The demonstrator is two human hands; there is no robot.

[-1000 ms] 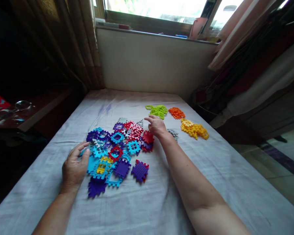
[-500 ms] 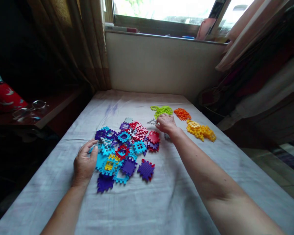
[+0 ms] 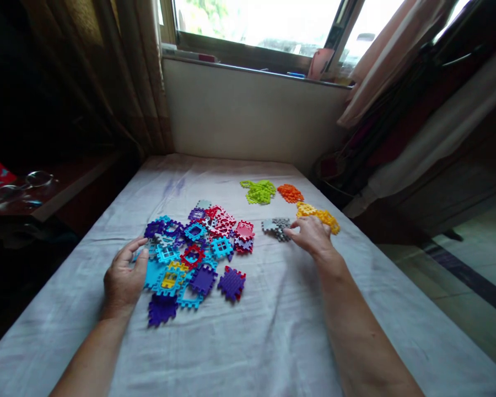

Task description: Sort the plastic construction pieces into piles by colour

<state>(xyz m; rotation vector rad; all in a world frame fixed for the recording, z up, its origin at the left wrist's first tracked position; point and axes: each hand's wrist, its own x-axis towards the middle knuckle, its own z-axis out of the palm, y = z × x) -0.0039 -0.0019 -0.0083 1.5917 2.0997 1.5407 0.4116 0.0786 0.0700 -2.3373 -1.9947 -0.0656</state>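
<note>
Directly at the right end of the grey pile of jigsaw-edged plastic pieces (image 3: 278, 229), and very low over the white cloth (image 3: 252, 353), the right hand (image 3: 314, 237). From its fingers, the grey pile toward the left, with hardly any gap at the thumb. Long axis of this pile more or less from left to right, with the pale flat piece (image 3: 268, 225) at the left end, away from the fingers, and the darker small pieces at the near-finger end. So, judging from this, approach along the length of the pile and not across it. Fingers of the right hand bent, with thumb and forefinger close to each other; cannot tell whether clamped on a small piece or only resting at the edge. Clearly farther from the grey pile, on the far left of it and with the whole mixed heap of blue, purple and red pieces (image 3: 204, 281) in between, the left hand (image 3: 126, 275). Thumb and forefinger of the left hand apart, just beside the blue plate (image 3: 152, 274), with no firm grip to be seen. Behind the grey pile and slightly left, the lime-green pile (image 3: 261, 192); behind and slightly right, the orange pile (image 3: 290, 193); to its right, partly behind the right hand, the yellow pile (image 3: 328, 219).
</note>
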